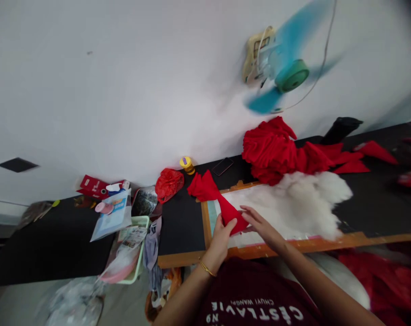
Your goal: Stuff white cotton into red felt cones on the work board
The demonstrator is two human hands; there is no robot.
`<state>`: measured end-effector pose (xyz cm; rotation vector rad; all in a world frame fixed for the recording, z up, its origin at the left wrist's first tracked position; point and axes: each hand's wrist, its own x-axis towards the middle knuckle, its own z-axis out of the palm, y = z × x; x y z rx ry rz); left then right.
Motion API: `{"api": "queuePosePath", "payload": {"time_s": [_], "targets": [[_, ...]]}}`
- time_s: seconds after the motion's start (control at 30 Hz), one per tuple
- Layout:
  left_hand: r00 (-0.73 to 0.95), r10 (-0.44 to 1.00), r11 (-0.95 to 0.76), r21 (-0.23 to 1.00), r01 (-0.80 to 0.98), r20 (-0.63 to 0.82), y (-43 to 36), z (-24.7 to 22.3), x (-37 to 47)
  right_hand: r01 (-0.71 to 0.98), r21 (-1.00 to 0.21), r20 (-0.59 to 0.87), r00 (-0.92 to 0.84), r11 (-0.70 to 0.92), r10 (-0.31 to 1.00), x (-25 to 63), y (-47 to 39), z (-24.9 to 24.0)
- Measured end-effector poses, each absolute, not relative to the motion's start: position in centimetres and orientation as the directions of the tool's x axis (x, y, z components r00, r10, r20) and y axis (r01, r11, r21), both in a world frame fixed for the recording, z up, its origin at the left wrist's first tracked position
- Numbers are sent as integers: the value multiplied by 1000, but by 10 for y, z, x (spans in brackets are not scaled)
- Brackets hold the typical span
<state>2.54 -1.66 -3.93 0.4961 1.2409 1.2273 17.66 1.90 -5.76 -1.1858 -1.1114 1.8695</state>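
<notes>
Maroon cloth shirt (256,290): nearest us
Left hand (221,236): pinched red tapered fabric (227,209)
Right hand (258,222): half-open against it
Fabric: seemed soft, light; best held near

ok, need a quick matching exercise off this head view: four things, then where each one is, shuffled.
Things:
1. fan
2. red cloth piece
3. white stuffing
4. yellow-lidded container

Places:
A. heaped on the table, in front of the bunched red fabric
B. standing between the red bag and the phone
C. mounted on the wall
D. held in the left hand

Pairs: 1-C, 2-D, 3-A, 4-B
</notes>
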Motion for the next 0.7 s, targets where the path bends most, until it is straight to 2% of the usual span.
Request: {"api": "queuePosePath", "payload": {"time_s": [0.13,0.27,0.37,0.5,0.57,0.7], "targets": [[-158,864,390,835,-389,-478,-15,-52,27,-89,-914,-332,-402,-397,853,156,16,-66],[-163,835,481,842,-246,-525,-16,-68,29,-55,-883,-425,-328,-467,844,154,9,-85],[-10,838,526,812,-251,-546,-20,-81,33,-28,-838,-521,-260,-545,813,180,1,-96],[9,756,647,746,-158,-654,-24,-97,29,-78,-798,-598,-11,-597,801,255,-8,-101],[13,737,670,728,-146,-676,-24,-104,23,-110,-809,-588,140,-577,797,306,-3,-98],[-54,719,683,720,-124,-692,-24,-112,15,-92,-836,-538,333,-541,774,427,36,-79]]}}
